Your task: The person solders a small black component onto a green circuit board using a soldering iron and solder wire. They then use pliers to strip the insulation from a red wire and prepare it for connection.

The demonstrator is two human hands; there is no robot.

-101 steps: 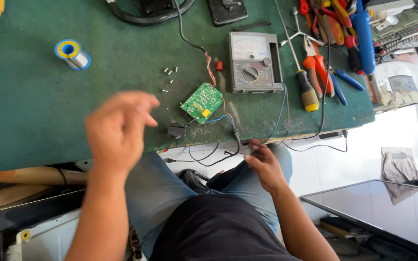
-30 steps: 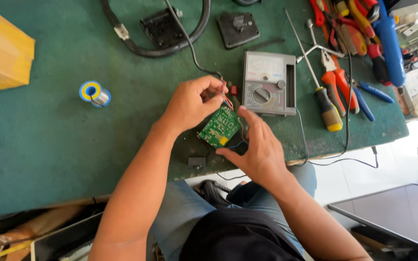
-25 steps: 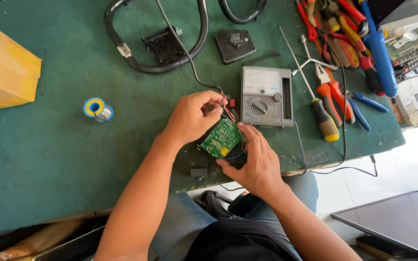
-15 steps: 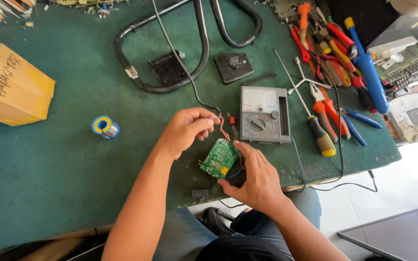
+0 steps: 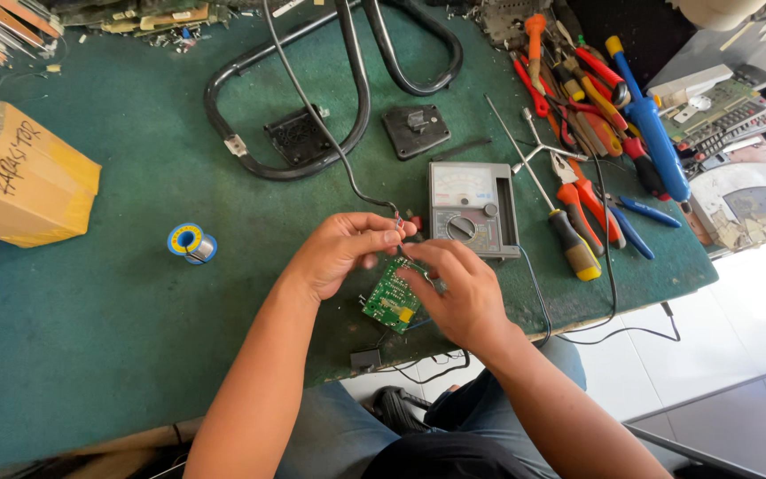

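Nearest me, my right hand [image 5: 458,297] curls over a small green rectangular circuit board [image 5: 392,299], fingers closed on its upper right edge; the board is matte, studded with solder points, one yellow part at its lower corner. It sits tilted just above the green felt-like bench mat [image 5: 117,355], between both hands. My left hand [image 5: 343,253] is just beside it, fingertips pinched on thin red and black wires [image 5: 398,226] at the board's top. Beyond them lies a grey boxy analogue multimeter [image 5: 472,206] with a round dial. Left, well apart, a blue-rimmed solder spool [image 5: 191,242]. Farthest, a black looped cable [image 5: 312,98].
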